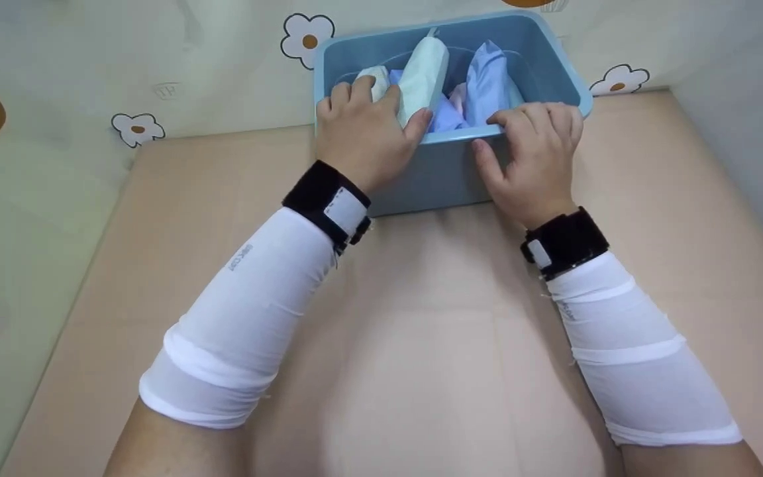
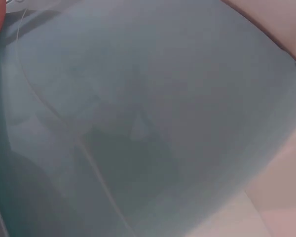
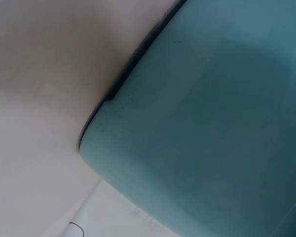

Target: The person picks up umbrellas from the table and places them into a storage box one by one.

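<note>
A blue plastic bin (image 1: 444,177) stands at the far side of the table. My left hand (image 1: 363,140) holds its near rim on the left, fingers over the edge and thumb along the rim. Farther right, my right hand (image 1: 535,162) grips the same rim, fingers on top and thumb against the outer wall. Inside lie a pale green, soft-looking bundle (image 1: 425,73) with a small tab on top, a periwinkle bundle (image 1: 487,83) and a bit of pink (image 1: 458,98); their kind is unclear. The bin's outer wall (image 2: 138,89) fills the left wrist view, and its wall (image 3: 187,123) most of the right one.
The bin rests on a beige covered table (image 1: 421,318), close to a pale back wall covering (image 1: 236,59) printed with flowers. A plain light side wall (image 1: 746,99) rises on the right.
</note>
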